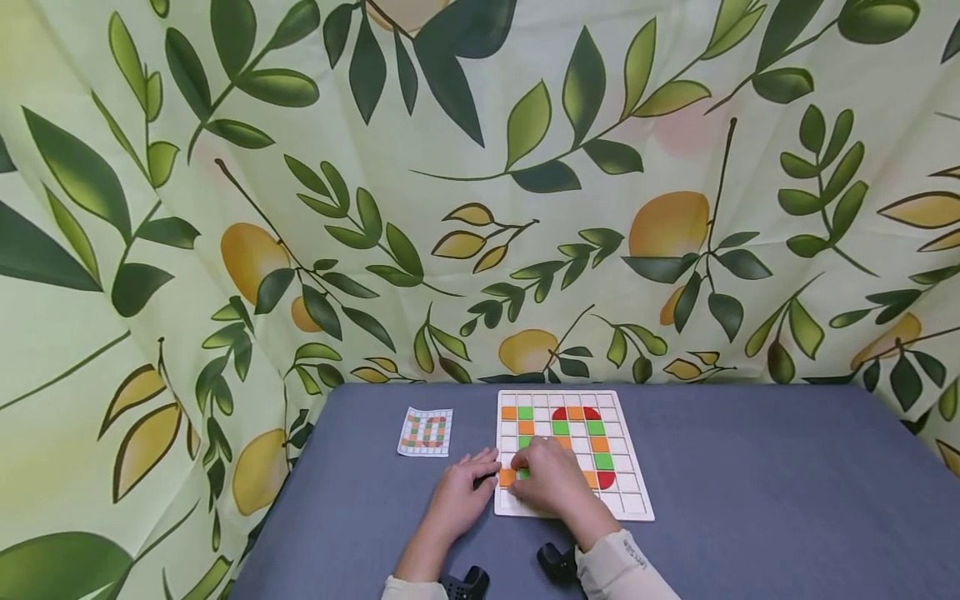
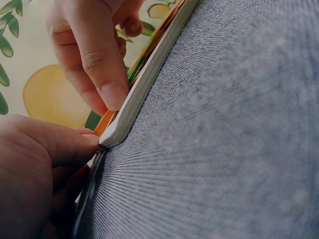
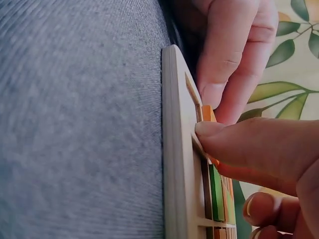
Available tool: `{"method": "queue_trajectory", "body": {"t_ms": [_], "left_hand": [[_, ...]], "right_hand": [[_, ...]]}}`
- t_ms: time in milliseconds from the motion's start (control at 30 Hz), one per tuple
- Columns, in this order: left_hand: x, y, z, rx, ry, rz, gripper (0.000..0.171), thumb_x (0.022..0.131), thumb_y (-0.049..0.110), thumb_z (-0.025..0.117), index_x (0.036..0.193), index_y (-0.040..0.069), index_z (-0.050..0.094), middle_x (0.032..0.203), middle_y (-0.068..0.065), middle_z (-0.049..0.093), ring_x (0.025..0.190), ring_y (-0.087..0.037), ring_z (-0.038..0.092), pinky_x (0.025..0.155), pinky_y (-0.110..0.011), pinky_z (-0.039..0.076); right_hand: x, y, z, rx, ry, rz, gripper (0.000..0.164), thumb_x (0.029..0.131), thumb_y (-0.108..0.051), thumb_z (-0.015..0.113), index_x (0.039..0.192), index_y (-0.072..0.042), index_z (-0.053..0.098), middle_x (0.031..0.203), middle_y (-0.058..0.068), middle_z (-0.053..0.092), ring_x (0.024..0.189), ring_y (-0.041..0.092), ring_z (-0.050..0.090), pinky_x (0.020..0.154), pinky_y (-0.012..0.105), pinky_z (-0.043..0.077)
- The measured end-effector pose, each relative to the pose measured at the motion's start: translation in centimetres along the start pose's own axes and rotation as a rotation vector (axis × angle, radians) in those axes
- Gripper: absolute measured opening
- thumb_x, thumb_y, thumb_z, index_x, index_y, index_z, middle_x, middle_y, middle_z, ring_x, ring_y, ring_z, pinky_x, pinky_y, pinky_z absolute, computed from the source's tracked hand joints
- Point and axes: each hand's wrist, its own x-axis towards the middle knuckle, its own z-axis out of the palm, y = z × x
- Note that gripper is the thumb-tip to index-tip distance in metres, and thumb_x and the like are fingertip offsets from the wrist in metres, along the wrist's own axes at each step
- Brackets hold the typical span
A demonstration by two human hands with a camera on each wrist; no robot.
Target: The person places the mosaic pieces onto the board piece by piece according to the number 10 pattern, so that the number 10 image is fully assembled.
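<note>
A white square grid board (image 1: 633, 498) lies on the table with orange, green and red tiles in some of its cells. At its lower left, my right hand (image 1: 555, 477) pinches an orange tile (image 3: 207, 112) between thumb and index finger; the tile sits at a cell near the board's edge. My left hand (image 1: 461, 492) rests against the board's left edge, its thumb and fingertips touching beside that same tile. A green tile (image 3: 216, 191) lies in the neighbouring cell. My right hand hides several cells from the head view.
A small printed card (image 1: 425, 433) with a coloured grid pattern lies left of the board. Black wrist devices (image 1: 557, 564) sit by both sleeves. The blue-grey table (image 1: 765, 467) extends to the right, and a leaf-patterned cloth (image 1: 480, 208) hangs behind.
</note>
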Motion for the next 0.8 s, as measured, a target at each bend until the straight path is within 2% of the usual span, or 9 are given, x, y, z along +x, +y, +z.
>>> {"method": "queue_trajectory", "body": {"t_ms": [100, 233, 433, 533, 633, 800], "left_hand": [[0.1, -0.1, -0.2, 0.013, 0.014, 0.02, 0.024, 0.09, 0.007, 0.065, 0.113, 0.004, 0.074, 0.129, -0.006, 0.066, 0.126, -0.026, 0.059, 0.113, -0.05, 0.039], [0.1, -0.2, -0.4, 0.017, 0.018, 0.012, 0.025, 0.09, 0.007, 0.065, 0.113, 0.004, 0.074, 0.129, -0.005, 0.066, 0.127, -0.025, 0.058, 0.113, -0.05, 0.039], [0.1, 0.0, -0.4, 0.013, 0.005, -0.004, 0.025, 0.09, 0.008, 0.065, 0.113, 0.004, 0.074, 0.13, -0.005, 0.066, 0.127, -0.025, 0.058, 0.114, -0.05, 0.038], [0.1, 0.0, -0.3, 0.009, 0.005, -0.008, 0.024, 0.09, 0.009, 0.065, 0.112, 0.004, 0.074, 0.13, -0.004, 0.066, 0.128, -0.024, 0.058, 0.114, -0.049, 0.038], [0.2, 0.0, -0.1, 0.001, 0.004, -0.013, 0.024, 0.091, 0.009, 0.065, 0.112, 0.004, 0.074, 0.13, -0.004, 0.066, 0.128, -0.024, 0.057, 0.115, -0.049, 0.037], [0.1, 0.1, -0.3, -0.005, 0.005, -0.036, 0.026, 0.091, 0.011, 0.066, 0.114, 0.003, 0.073, 0.131, -0.004, 0.065, 0.129, -0.024, 0.057, 0.115, -0.05, 0.036]], "right_hand": [[0.3, -0.3, 0.2, -0.009, 0.016, -0.037, 0.018, 0.074, -0.025, 0.082, 0.09, -0.016, 0.079, 0.081, 0.0, 0.061, 0.078, 0.017, 0.049, 0.066, 0.033, 0.042], [0.5, -0.6, 0.4, -0.023, 0.044, -0.072, 0.013, 0.078, -0.025, 0.081, 0.09, -0.018, 0.08, 0.08, 0.0, 0.061, 0.075, 0.017, 0.048, 0.062, 0.03, 0.039], [0.3, -0.4, 0.3, -0.037, 0.027, -0.026, 0.012, 0.077, -0.025, 0.083, 0.086, -0.018, 0.081, 0.083, -0.001, 0.063, 0.077, 0.017, 0.049, 0.064, 0.032, 0.04], [-0.1, 0.0, -0.1, -0.05, 0.027, -0.02, 0.014, 0.077, -0.025, 0.082, 0.09, -0.018, 0.081, 0.085, 0.0, 0.065, 0.079, 0.018, 0.05, 0.067, 0.034, 0.041], [-0.8, 0.8, -1.2, -0.038, 0.035, -0.005, 0.024, 0.077, -0.023, 0.082, 0.1, -0.019, 0.079, 0.084, -0.001, 0.064, 0.079, 0.017, 0.049, 0.066, 0.033, 0.041], [-2.2, 3.3, -4.2, -0.034, 0.111, 0.046, 0.035, 0.08, -0.022, 0.08, 0.114, -0.017, 0.074, 0.082, -0.001, 0.059, 0.079, 0.017, 0.048, 0.067, 0.034, 0.042]]}}
